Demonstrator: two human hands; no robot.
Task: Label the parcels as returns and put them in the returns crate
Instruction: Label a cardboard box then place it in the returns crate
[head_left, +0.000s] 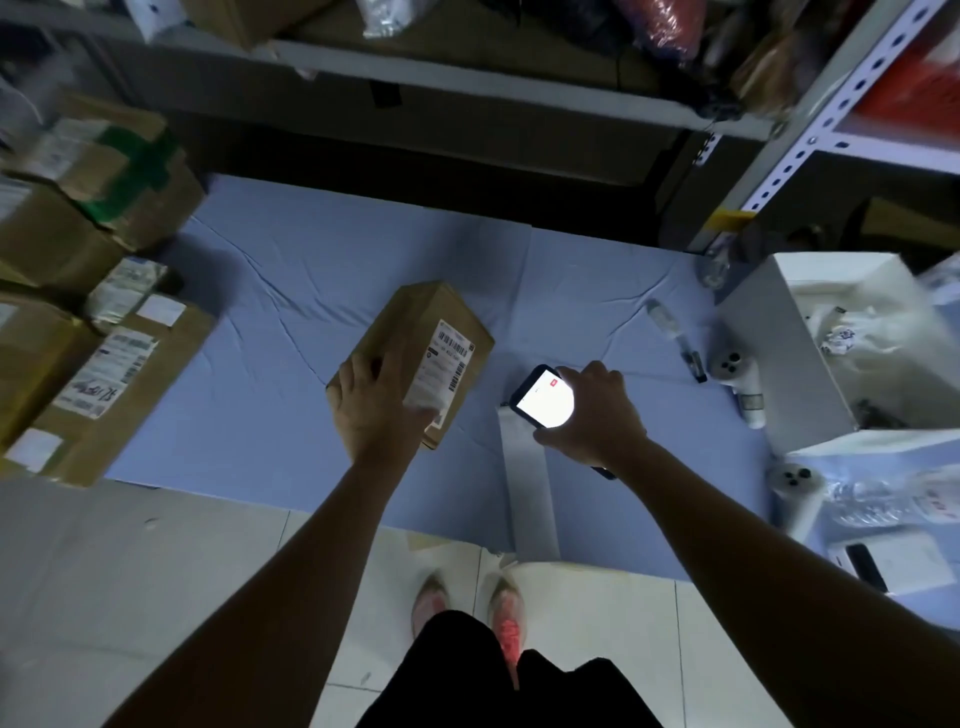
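Parcel (415, 353), a brown cardboard box with a white barcode label (447, 364) on its upper face, tilted above the blue sheet (291, 291) spread over the floor, roughly at the centre of the view; gripped at its near end by the left hand (376, 410), fingers wrapped over the top edge and thumb lying across the lower part of the label; closed firmly on the cardboard. Just to the right, held apart from the box, a phone (540, 397) with a bright white screen and a small red mark near its top; clasped by the right hand (597, 415) from the right side, fingers curled around its edge, screen facing up. Directly below the phone, flat on the sheet, a long pale strip (527, 493) reaching toward the near edge. Stacked on the left, several larger cardboard boxes (93, 332), some with white labels, one with green tape. On the right, a white crate (779, 343) with pale wrapped items inside, standing at the sheet's edge; near its left wall, a marker pen (675, 332) and a white handheld device (737, 379) lying on the sheet. Metal shelving (810, 119) behind, packed with goods too blurred to identify. Pink shoes (506, 631) on the pale tiles at the bottom.
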